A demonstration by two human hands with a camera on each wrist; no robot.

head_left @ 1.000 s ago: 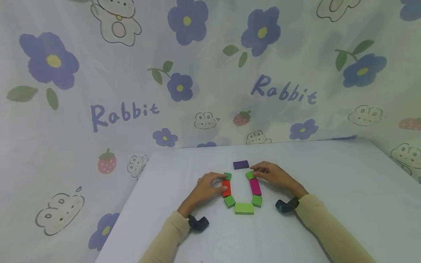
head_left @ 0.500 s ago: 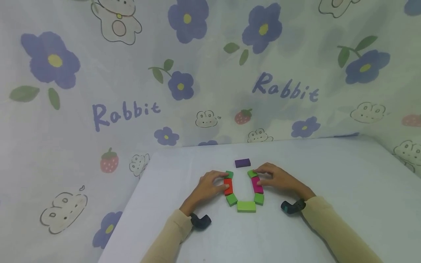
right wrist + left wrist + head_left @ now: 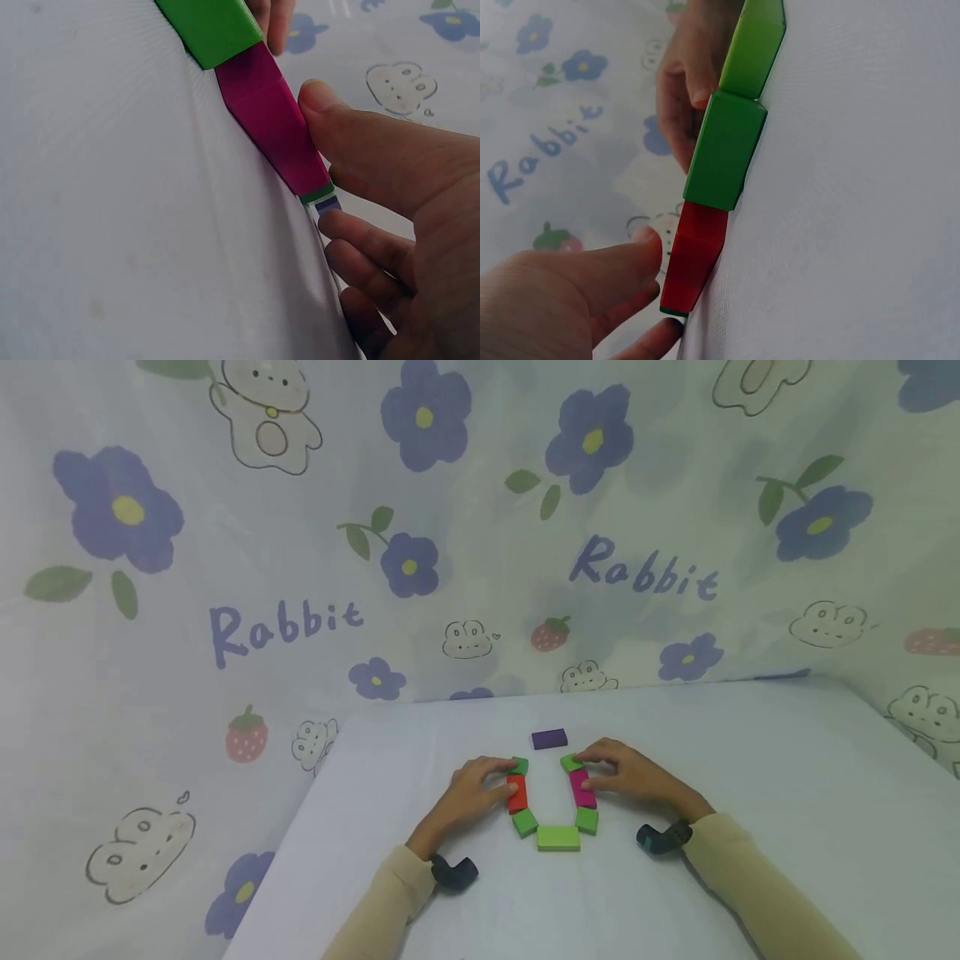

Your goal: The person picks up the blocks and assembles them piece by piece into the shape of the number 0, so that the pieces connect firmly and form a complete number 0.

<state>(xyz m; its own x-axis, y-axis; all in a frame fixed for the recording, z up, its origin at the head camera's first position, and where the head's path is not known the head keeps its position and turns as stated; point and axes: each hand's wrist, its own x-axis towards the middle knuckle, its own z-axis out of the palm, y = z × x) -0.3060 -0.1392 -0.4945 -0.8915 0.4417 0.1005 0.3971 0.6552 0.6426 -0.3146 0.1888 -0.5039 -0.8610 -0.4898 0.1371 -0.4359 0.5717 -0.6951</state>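
On the white table, colored blocks form a U-shaped outline. My left hand (image 3: 471, 792) is at its left side, index fingertip at the upper left green block (image 3: 521, 767) and thumb over the red block (image 3: 517, 798). On the opposite side, my right hand (image 3: 633, 774) has its index fingertip at the upper right green block (image 3: 572, 763). Its thumb touches the magenta block (image 3: 274, 120). Neither hand curls round a block. In both wrist views, the upper green blocks are mostly hidden behind the red and magenta ones.
A purple block (image 3: 550, 739) lies apart beyond the outline's far end. Two green blocks, lower left (image 3: 525, 822) and lower right (image 3: 587, 820), flank a yellow-green block (image 3: 558, 839) at the near end. A patterned curtain (image 3: 465, 527) hangs behind the table (image 3: 750, 760).
My right thumb has shifted from the upper right green block down to the magenta block. The left hand keeps its place, and the blocks show no clear movement. The head view tilts slightly.
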